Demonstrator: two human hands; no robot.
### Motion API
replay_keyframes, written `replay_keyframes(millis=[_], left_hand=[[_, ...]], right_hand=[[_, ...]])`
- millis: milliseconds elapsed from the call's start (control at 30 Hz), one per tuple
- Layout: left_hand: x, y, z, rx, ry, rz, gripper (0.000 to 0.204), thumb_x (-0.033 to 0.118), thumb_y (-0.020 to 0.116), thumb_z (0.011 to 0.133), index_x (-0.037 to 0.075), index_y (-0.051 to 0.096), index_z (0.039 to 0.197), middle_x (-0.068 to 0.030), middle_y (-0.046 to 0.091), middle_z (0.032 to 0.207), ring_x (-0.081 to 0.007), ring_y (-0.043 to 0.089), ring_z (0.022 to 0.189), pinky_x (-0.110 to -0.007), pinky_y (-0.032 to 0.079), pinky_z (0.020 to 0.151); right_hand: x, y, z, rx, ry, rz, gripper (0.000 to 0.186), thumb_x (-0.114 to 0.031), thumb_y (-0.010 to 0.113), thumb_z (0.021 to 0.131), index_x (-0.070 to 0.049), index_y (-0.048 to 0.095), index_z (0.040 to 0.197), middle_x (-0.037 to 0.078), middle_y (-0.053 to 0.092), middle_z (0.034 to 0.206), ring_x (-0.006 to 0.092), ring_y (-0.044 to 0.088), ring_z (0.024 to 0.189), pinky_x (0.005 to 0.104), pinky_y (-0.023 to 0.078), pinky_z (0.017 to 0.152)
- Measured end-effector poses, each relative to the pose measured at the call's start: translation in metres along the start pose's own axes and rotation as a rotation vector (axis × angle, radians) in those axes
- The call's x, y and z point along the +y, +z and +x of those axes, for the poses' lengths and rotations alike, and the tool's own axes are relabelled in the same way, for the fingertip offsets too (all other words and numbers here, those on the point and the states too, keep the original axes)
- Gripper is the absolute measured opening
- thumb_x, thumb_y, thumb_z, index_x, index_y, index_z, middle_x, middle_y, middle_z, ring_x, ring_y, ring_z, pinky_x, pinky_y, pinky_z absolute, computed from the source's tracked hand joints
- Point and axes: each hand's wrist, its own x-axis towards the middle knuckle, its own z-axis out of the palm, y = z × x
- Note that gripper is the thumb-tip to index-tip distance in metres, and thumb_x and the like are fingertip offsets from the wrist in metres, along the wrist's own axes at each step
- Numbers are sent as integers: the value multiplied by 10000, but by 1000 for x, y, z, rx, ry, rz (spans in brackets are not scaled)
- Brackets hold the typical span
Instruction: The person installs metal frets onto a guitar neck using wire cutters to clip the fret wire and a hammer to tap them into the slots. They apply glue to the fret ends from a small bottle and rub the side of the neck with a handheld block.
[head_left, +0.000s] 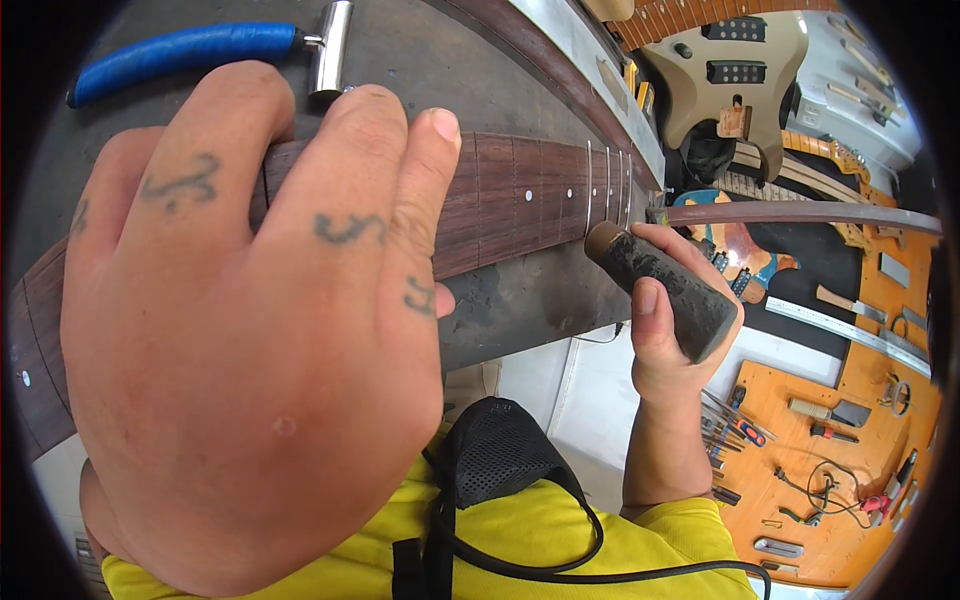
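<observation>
Fretboard (510, 205) lies beneath left hand (255, 310), maybe touching right hand (662, 355)

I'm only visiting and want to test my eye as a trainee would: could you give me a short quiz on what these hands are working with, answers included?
1. True or false: the thin metal strips on the dark wooden fretboard sit closer to the left hand than to the right hand.
2. What does the right hand hold? a) a ruler b) a dark tool with a brown end c) a pencil
3. Fill in: the handle of the hammer-shaped tool on the dark bench is coloured ____.

Key: 1. False; 2. b; 3. blue
</observation>
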Motion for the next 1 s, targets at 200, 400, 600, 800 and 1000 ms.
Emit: replay_keyframes(millis=[200,400,600,800,1000], left_hand=[[2,1,1,1,-4,28,774,294,870,713,64,749,1441,-94,718,1326,-342,653,1160,-488,535,984],[0,2,-1,0,14,41,753,321,837,753,60,739,1453,-98,717,1329,-351,647,1163,-494,529,987],[-2,0,-1,-12,41,25,735,343,804,805,36,721,1468,-117,698,1367,-372,631,1156,-496,518,973],[-8,-3,2,-49,110,48,670,447,658,994,-1,689,1491,-175,671,1410,-410,628,1154,-506,518,959],[-3,-9,10,-155,110,118,679,482,604,1043,-4,672,1512,-198,688,1383,-434,648,1161,-540,533,987]], right_hand=[[2,1,1,8,-17,19,419,-144,829,859,83,779,1208,102,793,1014,123,693,891,272,562,852],[0,0,-1,2,19,44,409,-145,834,867,78,780,1206,92,793,1010,117,691,880,267,562,845],[-4,-2,1,-28,-23,-23,416,-139,844,857,75,779,1208,111,809,1032,134,729,935,284,579,890],[-2,-3,7,-40,-63,-2,415,-98,867,823,68,778,1193,134,818,1048,168,770,953,295,593,902],[3,-6,8,-81,-86,7,442,-85,884,800,58,774,1203,147,816,1061,193,794,934,298,607,872]])
